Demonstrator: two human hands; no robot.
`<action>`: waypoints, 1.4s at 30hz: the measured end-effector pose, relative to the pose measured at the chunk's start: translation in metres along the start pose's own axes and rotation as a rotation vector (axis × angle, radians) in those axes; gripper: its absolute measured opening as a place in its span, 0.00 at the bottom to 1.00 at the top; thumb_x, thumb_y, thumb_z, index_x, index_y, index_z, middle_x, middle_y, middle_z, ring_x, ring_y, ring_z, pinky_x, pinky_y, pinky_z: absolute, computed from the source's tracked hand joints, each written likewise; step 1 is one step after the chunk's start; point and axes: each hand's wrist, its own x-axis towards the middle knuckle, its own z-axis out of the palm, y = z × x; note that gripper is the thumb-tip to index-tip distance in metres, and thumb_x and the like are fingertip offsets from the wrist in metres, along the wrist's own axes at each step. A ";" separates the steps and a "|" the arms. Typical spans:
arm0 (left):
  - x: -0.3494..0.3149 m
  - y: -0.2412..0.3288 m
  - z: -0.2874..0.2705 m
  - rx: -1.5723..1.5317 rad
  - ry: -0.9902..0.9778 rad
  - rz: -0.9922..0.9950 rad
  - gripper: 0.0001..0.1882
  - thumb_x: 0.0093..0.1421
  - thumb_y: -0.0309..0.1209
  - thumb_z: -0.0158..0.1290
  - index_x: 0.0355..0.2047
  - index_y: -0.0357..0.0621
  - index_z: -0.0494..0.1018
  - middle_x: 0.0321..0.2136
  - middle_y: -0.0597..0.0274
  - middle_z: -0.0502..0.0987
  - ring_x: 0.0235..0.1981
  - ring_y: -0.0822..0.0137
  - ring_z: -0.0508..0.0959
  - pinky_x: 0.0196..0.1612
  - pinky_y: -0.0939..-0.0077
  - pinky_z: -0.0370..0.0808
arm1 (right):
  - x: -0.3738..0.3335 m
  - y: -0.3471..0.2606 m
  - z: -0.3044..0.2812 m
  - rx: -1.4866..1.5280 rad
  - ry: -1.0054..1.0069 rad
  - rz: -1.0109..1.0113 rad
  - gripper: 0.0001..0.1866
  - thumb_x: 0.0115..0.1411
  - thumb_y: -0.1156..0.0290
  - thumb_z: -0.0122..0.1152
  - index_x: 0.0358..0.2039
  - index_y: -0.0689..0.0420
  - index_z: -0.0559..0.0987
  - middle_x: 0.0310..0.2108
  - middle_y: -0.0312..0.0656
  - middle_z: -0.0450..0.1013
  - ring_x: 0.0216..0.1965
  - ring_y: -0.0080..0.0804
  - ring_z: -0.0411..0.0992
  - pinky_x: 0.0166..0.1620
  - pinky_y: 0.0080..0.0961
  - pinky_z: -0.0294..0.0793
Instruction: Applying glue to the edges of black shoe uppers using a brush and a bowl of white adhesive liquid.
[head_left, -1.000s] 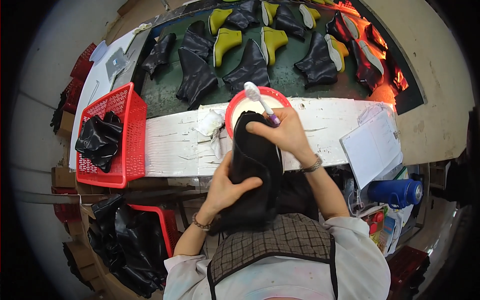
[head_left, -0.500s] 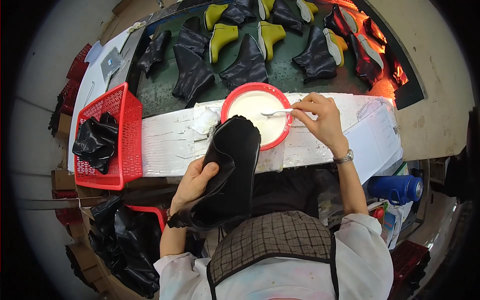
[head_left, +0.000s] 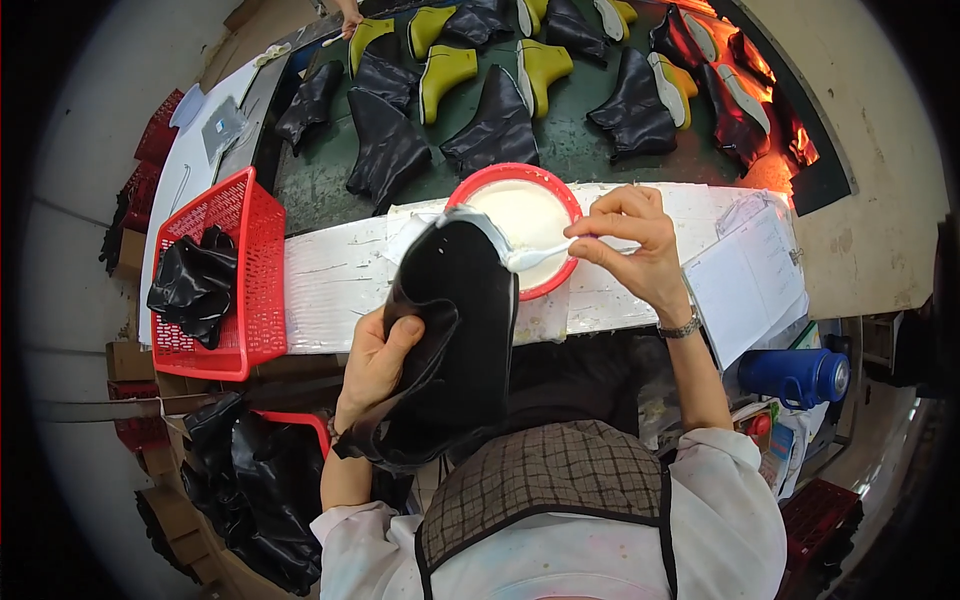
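My left hand (head_left: 378, 365) grips a black boot shaft (head_left: 465, 300) by its side, fingers wrapped around the folded material. The shaft's upper rim tilts over the near left part of a red-rimmed tub (head_left: 572, 205) of creamy white liquid. A wet white band runs along that rim. In my right hand (head_left: 632, 245) is a slim white toothbrush-like brush (head_left: 545, 257), pinched between thumb and fingers. Its coated head touches the right end of the white band. Bristles are hard to make out under the coating.
Black boot shafts (head_left: 385, 150) and yellow lasts (head_left: 543, 72) stand on a dark green surface, red-lit at right. A co-worker's hand (head_left: 350, 22) is at the far left. Nearby are a red basket (head_left: 262, 290), papers (head_left: 750, 270) and a blue flask (head_left: 790, 375).
The brush has come from over the tub to the boot shaft's rim, where a white band now shows. A co-worker's hand and another yellow last have appeared at the far left.
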 end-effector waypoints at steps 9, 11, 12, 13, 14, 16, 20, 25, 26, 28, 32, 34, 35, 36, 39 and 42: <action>0.007 -0.001 0.008 0.096 0.042 0.010 0.21 0.71 0.41 0.56 0.52 0.33 0.75 0.40 0.68 0.80 0.39 0.80 0.76 0.45 0.83 0.74 | -0.003 -0.003 0.004 0.051 0.007 0.089 0.08 0.51 0.66 0.77 0.33 0.49 0.89 0.27 0.29 0.76 0.35 0.22 0.71 0.48 0.26 0.59; 0.003 0.001 0.008 0.060 -0.051 -0.168 0.22 0.71 0.40 0.55 0.53 0.31 0.74 0.43 0.64 0.81 0.40 0.78 0.78 0.45 0.81 0.77 | 0.008 -0.001 0.001 0.015 -0.009 0.067 0.06 0.54 0.66 0.75 0.33 0.50 0.89 0.27 0.29 0.77 0.35 0.21 0.71 0.48 0.25 0.59; 0.001 -0.002 0.007 0.041 -0.102 -0.194 0.22 0.71 0.40 0.55 0.53 0.31 0.74 0.43 0.63 0.81 0.40 0.77 0.79 0.45 0.81 0.77 | 0.014 0.003 0.000 0.040 -0.040 0.035 0.06 0.54 0.66 0.75 0.33 0.50 0.89 0.28 0.29 0.78 0.35 0.20 0.72 0.48 0.25 0.59; -0.001 -0.007 0.006 0.021 -0.154 -0.220 0.22 0.71 0.40 0.55 0.53 0.30 0.74 0.43 0.63 0.81 0.40 0.77 0.79 0.45 0.80 0.78 | 0.019 0.003 0.000 0.038 -0.037 0.038 0.06 0.54 0.66 0.75 0.33 0.50 0.89 0.28 0.29 0.78 0.35 0.20 0.72 0.48 0.25 0.59; -0.001 -0.008 0.005 0.023 -0.157 -0.222 0.22 0.71 0.40 0.55 0.53 0.30 0.74 0.43 0.63 0.81 0.40 0.77 0.79 0.45 0.80 0.78 | 0.025 0.002 0.001 0.069 -0.063 0.008 0.06 0.54 0.66 0.75 0.33 0.50 0.89 0.28 0.29 0.78 0.34 0.20 0.72 0.48 0.25 0.59; 0.000 -0.011 0.004 -0.038 -0.215 -0.272 0.23 0.71 0.40 0.55 0.54 0.30 0.74 0.44 0.62 0.81 0.41 0.77 0.79 0.46 0.80 0.77 | 0.035 -0.001 0.003 0.121 -0.090 -0.042 0.06 0.54 0.67 0.74 0.33 0.50 0.89 0.28 0.29 0.78 0.33 0.20 0.71 0.48 0.24 0.59; 0.002 -0.015 -0.006 0.076 -0.135 -0.114 0.23 0.71 0.41 0.55 0.55 0.32 0.73 0.44 0.65 0.80 0.41 0.78 0.77 0.46 0.81 0.76 | 0.035 0.003 0.007 0.264 -0.060 0.022 0.06 0.56 0.66 0.74 0.34 0.49 0.89 0.28 0.29 0.77 0.33 0.20 0.71 0.44 0.24 0.61; 0.016 -0.026 -0.022 0.153 0.084 0.168 0.24 0.73 0.42 0.53 0.57 0.32 0.72 0.47 0.66 0.79 0.46 0.77 0.75 0.51 0.81 0.72 | -0.004 0.029 0.009 -0.590 -0.231 0.090 0.08 0.56 0.60 0.72 0.28 0.49 0.88 0.26 0.35 0.77 0.31 0.33 0.75 0.34 0.33 0.70; 0.020 -0.027 -0.025 0.152 0.093 0.172 0.24 0.73 0.42 0.53 0.57 0.32 0.72 0.47 0.66 0.79 0.46 0.77 0.75 0.51 0.81 0.72 | -0.012 0.032 0.013 -0.601 -0.254 0.075 0.09 0.54 0.59 0.72 0.26 0.50 0.87 0.25 0.35 0.76 0.30 0.36 0.75 0.32 0.34 0.71; 0.027 -0.027 -0.028 0.216 0.174 0.256 0.25 0.73 0.41 0.53 0.59 0.32 0.71 0.49 0.64 0.79 0.48 0.76 0.75 0.53 0.80 0.71 | -0.017 0.029 0.014 -0.509 -0.132 0.128 0.09 0.55 0.59 0.72 0.27 0.50 0.87 0.26 0.35 0.76 0.29 0.36 0.75 0.32 0.33 0.71; 0.035 -0.014 -0.011 0.323 0.202 0.324 0.25 0.73 0.40 0.54 0.60 0.32 0.70 0.50 0.63 0.79 0.48 0.75 0.75 0.54 0.80 0.71 | -0.010 0.005 0.010 -0.087 0.050 0.294 0.08 0.56 0.63 0.74 0.32 0.52 0.89 0.27 0.34 0.78 0.25 0.27 0.73 0.28 0.25 0.68; 0.037 -0.013 -0.004 0.390 0.187 0.378 0.26 0.71 0.39 0.56 0.62 0.32 0.69 0.51 0.62 0.79 0.50 0.74 0.75 0.55 0.78 0.71 | -0.003 -0.005 0.012 0.082 0.059 0.302 0.07 0.57 0.64 0.74 0.34 0.53 0.89 0.27 0.34 0.78 0.24 0.25 0.72 0.27 0.23 0.67; 0.037 -0.011 0.001 0.390 0.185 0.377 0.26 0.71 0.39 0.56 0.62 0.32 0.69 0.51 0.62 0.79 0.50 0.74 0.75 0.55 0.78 0.71 | 0.001 -0.008 0.013 0.102 0.036 0.274 0.07 0.57 0.66 0.74 0.35 0.53 0.89 0.27 0.34 0.78 0.24 0.24 0.71 0.27 0.22 0.67; 0.036 -0.009 0.007 0.393 0.160 0.382 0.27 0.70 0.39 0.57 0.62 0.33 0.69 0.51 0.61 0.79 0.50 0.74 0.75 0.56 0.77 0.71 | 0.004 -0.010 0.015 0.122 0.013 0.245 0.07 0.57 0.67 0.74 0.36 0.53 0.89 0.27 0.34 0.78 0.24 0.23 0.71 0.27 0.22 0.67; 0.037 -0.009 0.016 0.406 0.134 0.406 0.30 0.68 0.39 0.60 0.63 0.33 0.68 0.51 0.60 0.79 0.51 0.72 0.76 0.56 0.76 0.72 | 0.019 -0.004 0.023 0.064 0.155 0.141 0.08 0.57 0.67 0.75 0.36 0.54 0.89 0.27 0.34 0.78 0.26 0.23 0.72 0.27 0.22 0.68; 0.034 -0.003 0.018 0.437 0.152 0.442 0.29 0.68 0.39 0.60 0.63 0.33 0.68 0.50 0.61 0.79 0.51 0.72 0.76 0.56 0.77 0.72 | 0.020 -0.005 0.022 0.107 0.145 0.107 0.08 0.55 0.69 0.75 0.36 0.55 0.89 0.28 0.36 0.78 0.29 0.24 0.74 0.29 0.22 0.69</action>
